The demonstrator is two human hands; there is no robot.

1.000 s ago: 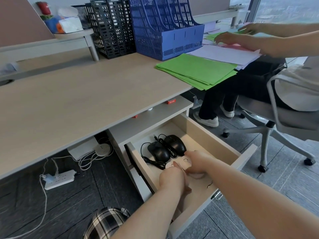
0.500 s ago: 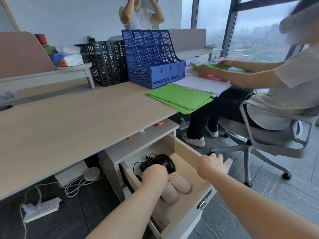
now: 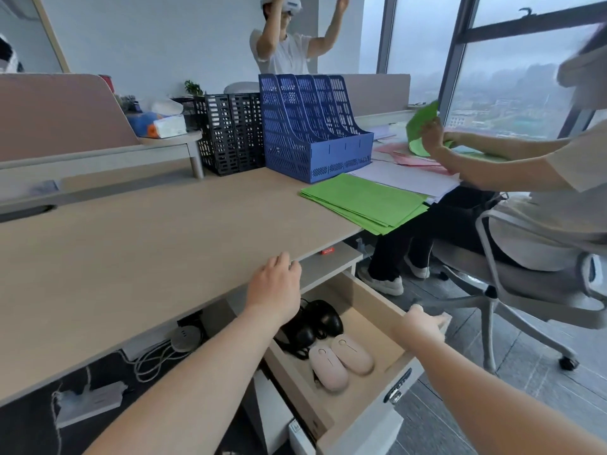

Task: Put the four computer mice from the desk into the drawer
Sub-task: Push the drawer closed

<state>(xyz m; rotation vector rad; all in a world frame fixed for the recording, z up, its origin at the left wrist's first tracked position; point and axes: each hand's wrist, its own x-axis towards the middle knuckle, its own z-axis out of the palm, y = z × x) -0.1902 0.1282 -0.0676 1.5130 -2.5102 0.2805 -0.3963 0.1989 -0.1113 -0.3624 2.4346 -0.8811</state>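
Beneath a pale wooden desk [image 3: 138, 244] beside tall windows, an open drawer [image 3: 371, 302] is seen pulled out. Four mice are held inside it: two black wired mice [image 3: 315, 323] at the back and two pink mice [image 3: 340, 359] side by side in front, just touching one another. The left hand [image 3: 274, 285] is laid on the desk's front edge with fingers loosely spread and nothing held. The right hand [image 3: 423, 325] is placed on the drawer's right front corner, fingers curled over the rim. Green sheets [image 3: 364, 200] and a blue file rack [image 3: 312, 126] are set further along the desk.
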